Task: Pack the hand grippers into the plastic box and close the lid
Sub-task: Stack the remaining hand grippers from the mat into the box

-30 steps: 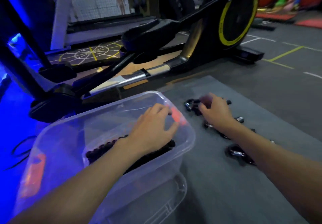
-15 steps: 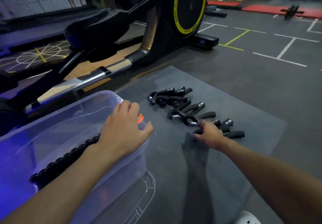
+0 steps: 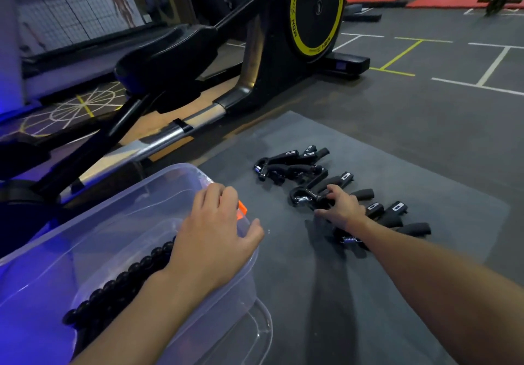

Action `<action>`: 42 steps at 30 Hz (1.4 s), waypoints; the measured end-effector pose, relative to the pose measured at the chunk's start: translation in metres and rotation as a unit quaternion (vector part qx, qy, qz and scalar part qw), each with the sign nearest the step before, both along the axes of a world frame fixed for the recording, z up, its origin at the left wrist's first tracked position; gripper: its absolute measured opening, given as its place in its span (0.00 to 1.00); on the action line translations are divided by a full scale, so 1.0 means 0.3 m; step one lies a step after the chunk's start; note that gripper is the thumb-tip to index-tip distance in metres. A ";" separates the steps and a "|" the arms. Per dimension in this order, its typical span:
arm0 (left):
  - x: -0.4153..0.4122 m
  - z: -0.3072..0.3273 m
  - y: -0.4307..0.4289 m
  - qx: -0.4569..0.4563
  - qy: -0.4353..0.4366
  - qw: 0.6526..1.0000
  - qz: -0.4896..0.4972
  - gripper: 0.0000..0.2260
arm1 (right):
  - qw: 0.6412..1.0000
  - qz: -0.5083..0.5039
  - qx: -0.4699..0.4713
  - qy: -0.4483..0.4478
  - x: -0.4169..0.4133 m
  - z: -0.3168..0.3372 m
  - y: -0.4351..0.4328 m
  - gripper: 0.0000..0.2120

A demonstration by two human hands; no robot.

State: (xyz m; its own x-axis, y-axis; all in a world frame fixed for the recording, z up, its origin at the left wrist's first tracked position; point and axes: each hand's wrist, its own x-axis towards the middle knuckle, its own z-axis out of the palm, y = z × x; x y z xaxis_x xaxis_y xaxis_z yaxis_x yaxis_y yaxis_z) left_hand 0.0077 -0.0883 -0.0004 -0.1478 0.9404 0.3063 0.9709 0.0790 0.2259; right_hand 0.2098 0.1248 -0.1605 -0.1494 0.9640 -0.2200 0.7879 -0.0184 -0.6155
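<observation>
Several black hand grippers (image 3: 292,164) lie in a loose row on a grey floor mat (image 3: 382,293). My right hand (image 3: 338,207) reaches over the middle of the row, its fingers curling round one hand gripper (image 3: 304,196) with a steel spring. My left hand (image 3: 211,237) grips the near right rim of the clear plastic box (image 3: 85,240), beside its orange latch (image 3: 242,208). Inside the box lies a black beaded item (image 3: 113,288). The clear lid (image 3: 255,333) lies under the box.
A black elliptical trainer (image 3: 255,52) with a yellow-ringed flywheel stands just behind the mat and box. Grey gym floor with white and yellow lines stretches to the right. Red mats and gear lie far back.
The view has shifted slightly. My right hand has moved up the row from a nearer hand gripper to the one with the spring. My left hand stays on the box rim.
</observation>
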 end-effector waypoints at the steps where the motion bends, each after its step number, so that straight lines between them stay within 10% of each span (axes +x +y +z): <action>1: -0.001 0.000 0.001 0.002 -0.001 1.000 -0.003 0.14 | 1.000 -0.001 0.014 -0.013 -0.006 -0.003 -0.002 0.36; 9: 0.001 0.000 0.002 0.016 -0.020 0.999 -0.019 0.12 | 0.990 -0.063 0.078 0.094 -0.082 -0.044 0.027 0.22; 26: -0.040 0.077 -0.061 -0.027 -0.053 0.998 -0.023 0.05 | 0.944 -0.097 0.212 0.232 -0.147 0.317 -0.065 0.32; 42: -0.245 0.385 -0.381 0.016 -0.169 0.985 0.031 0.07 | 0.860 0.260 0.168 0.406 -0.489 0.822 -0.573 0.33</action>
